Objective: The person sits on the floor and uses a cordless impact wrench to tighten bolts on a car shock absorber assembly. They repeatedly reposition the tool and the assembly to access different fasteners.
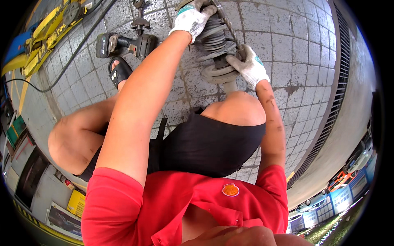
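A strut with a grey coil spring (213, 37) lies on the tiled floor in front of me, its lower end close to my knee. Alongside the coils, on their right, runs the threaded rod (230, 27) of a spring compressor. My left hand (191, 19), in a white work glove, is closed over the strut's far end, its fingers curled around the top. My right hand (251, 67), gloved too, grips the near end of the spring compressor by the lower coils; its fingertips are partly hidden behind the metal.
A cordless impact wrench (129, 45) lies on the floor to the left, beside another hooked metal tool (140, 19). A black cable (74, 55) trails past the yellow lift arm (43, 37). At the right, a drain grate (340, 69) borders the tiles.
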The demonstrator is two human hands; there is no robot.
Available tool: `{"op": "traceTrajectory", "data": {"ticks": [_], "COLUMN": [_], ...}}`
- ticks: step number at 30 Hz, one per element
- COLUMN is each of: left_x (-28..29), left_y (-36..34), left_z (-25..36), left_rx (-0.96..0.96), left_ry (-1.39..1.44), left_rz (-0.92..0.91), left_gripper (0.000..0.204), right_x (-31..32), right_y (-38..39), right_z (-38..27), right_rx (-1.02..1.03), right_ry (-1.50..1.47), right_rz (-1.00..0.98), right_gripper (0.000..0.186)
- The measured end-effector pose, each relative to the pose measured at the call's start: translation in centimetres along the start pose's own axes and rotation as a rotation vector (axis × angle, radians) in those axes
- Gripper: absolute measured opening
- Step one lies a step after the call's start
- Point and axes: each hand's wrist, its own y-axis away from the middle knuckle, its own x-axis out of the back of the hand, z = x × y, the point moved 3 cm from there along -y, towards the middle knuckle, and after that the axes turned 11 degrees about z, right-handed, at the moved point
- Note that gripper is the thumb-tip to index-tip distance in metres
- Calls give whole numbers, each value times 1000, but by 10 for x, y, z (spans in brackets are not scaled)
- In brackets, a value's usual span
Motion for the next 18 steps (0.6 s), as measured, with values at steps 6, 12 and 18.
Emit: {"op": "traceTrajectory", "data": {"ticks": [6, 12, 18], "left_x": [-1, 4, 7], "left_y": [1, 2, -3], "left_z": [0, 1, 6], "left_rx": [32, 69, 63], "left_ry": [18, 91, 15], "left_rz": [-8, -11, -28], "left_gripper": [45, 40, 39], "right_x": [-2, 6, 9], "right_y": [7, 5, -4], "right_z": [6, -6, 2], "right_rx": [82, 32, -33], "right_ry": [117, 112, 166], "right_rz": [39, -58, -151], "right_gripper": [80, 93, 100]}}
